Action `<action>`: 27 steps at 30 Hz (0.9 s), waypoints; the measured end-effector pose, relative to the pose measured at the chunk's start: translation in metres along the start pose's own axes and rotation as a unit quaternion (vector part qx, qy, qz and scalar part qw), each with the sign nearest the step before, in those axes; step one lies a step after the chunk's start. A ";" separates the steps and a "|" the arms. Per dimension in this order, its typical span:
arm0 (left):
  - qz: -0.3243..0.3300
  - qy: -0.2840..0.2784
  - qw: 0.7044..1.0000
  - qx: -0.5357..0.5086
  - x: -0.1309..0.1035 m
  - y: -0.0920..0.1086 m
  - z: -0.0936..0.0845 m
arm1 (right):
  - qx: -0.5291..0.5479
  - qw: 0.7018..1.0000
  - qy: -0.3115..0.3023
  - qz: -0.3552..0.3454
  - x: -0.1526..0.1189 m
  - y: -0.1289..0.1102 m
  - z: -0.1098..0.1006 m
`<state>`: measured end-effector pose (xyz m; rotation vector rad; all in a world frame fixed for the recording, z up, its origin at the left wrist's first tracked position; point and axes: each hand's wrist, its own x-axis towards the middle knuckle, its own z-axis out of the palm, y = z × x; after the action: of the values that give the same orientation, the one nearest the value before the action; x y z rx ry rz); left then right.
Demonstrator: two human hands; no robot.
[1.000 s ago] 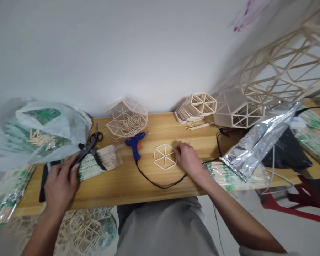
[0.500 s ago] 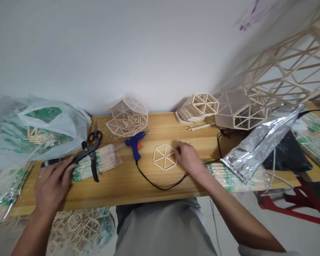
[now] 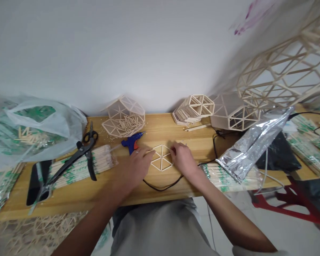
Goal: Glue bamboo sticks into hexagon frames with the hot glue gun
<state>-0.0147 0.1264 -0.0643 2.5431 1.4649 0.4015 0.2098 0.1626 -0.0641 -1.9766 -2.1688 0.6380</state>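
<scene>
A flat hexagonal stick frame [image 3: 161, 157] with spokes meeting in its middle lies on the wooden table. My left hand [image 3: 136, 166] is at its left corner, thumb and fingers closed on the edge. On the opposite side, my right hand [image 3: 185, 160] pinches the right edge with bent fingers. The exact fingertip contact is partly hidden on both sides. Just behind my left hand lies a blue glue gun [image 3: 132, 140], its handle covered by that hand. Its black cord [image 3: 162, 189] curves in front of the frame.
Black cutters [image 3: 80, 153] and scissors [image 3: 90, 136] lie over a stick packet [image 3: 102, 156], near a phone [image 3: 32, 185]. Behind stand an open hexagonal box of short sticks [image 3: 122, 122] and a stack of hexagonal frames [image 3: 189, 110]. A silver foil bag [image 3: 256, 144] lies right.
My left hand has left the cutters' handle and moved right to the hexagonal frame. The cutters' handles and the phone are now uncovered. My right hand stays at the frame's right edge.
</scene>
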 end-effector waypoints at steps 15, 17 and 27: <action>-0.036 0.029 0.998 0.046 0.004 0.015 0.033 | 0.044 0.996 -0.009 -0.077 0.021 -0.008 0.000; -0.048 0.046 0.996 0.059 0.001 0.020 0.030 | 0.069 0.993 -0.009 -0.098 0.025 -0.008 -0.002; -0.046 0.053 0.996 -0.048 -0.011 0.057 0.032 | 0.250 0.960 0.085 -0.099 0.012 0.021 -0.010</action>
<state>0.0372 0.0879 -0.0797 2.4034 1.5531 0.5845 0.2319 0.1772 -0.0653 -1.4766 -1.8399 0.8462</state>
